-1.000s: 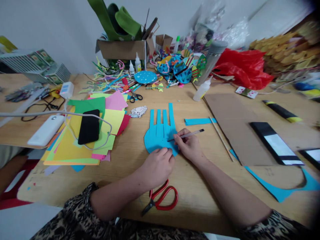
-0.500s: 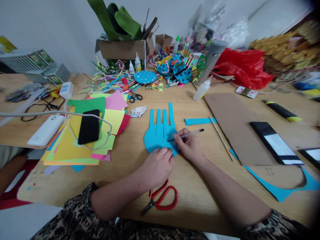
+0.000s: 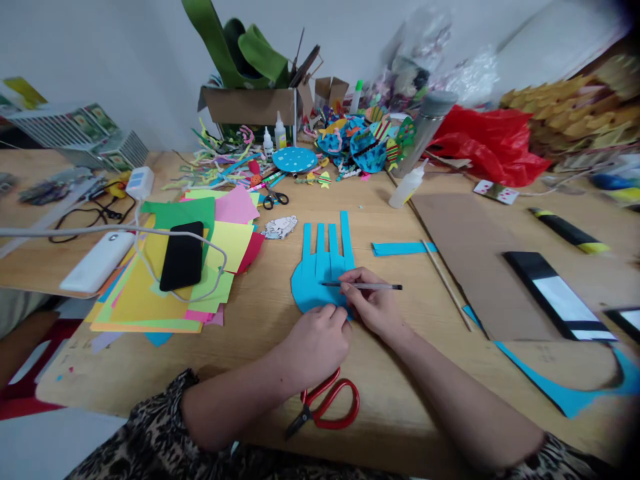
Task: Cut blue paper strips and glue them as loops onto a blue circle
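Observation:
A blue paper cutout [image 3: 309, 288], round with several strips standing up from its top, lies flat on the table before me. My right hand [image 3: 373, 303] pinches a slim pen [image 3: 375, 286] with a dark end, its tip over the middle of the round part. Curled at the lower edge of the paper is my left hand [image 3: 320, 340], its fingertips closed on that edge and partly hidden. Red-handled scissors [image 3: 340, 403] lie just below my left hand.
Left are stacked coloured papers [image 3: 140, 293] under a black phone [image 3: 183, 257] and a cable. To the right lie a blue strip [image 3: 403, 249], a thin stick [image 3: 445, 283], cardboard [image 3: 465, 247] and another phone [image 3: 557, 297]. A glue bottle [image 3: 407, 185] and craft pieces stand behind.
The pen has swung from a rising slant to nearly level, and its tip has shifted left over the paper. My left hand keeps its place on the edge. The whole view has shifted slightly.

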`<state>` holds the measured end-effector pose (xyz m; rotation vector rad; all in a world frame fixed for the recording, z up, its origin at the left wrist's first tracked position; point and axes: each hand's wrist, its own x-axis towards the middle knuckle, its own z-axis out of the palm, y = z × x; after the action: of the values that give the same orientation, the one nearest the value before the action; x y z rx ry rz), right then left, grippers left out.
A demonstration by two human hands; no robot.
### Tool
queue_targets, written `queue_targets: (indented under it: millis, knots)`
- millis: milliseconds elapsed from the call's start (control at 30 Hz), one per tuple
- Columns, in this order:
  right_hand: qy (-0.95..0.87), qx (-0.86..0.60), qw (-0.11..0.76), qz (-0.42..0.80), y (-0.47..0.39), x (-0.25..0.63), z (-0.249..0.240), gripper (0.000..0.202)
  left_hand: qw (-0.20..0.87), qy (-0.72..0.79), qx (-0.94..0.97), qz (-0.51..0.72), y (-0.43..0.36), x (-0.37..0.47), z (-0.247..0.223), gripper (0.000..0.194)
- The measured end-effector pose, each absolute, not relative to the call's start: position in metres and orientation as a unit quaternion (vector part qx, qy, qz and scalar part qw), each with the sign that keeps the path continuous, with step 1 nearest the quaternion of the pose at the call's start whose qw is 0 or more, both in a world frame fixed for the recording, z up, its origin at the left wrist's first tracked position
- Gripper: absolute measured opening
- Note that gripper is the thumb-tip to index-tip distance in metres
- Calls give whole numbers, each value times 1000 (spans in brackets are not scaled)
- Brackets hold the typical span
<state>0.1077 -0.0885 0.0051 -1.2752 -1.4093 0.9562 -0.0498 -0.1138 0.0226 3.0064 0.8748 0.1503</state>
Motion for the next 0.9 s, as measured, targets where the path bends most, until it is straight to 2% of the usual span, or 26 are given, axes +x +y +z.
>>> queue_targets:
  millis: [900]
  knots:
    - [-603, -542, 465, 356, -84, 107, -4, 19, 2, 259, 964, 57, -114, -51, 22, 10]
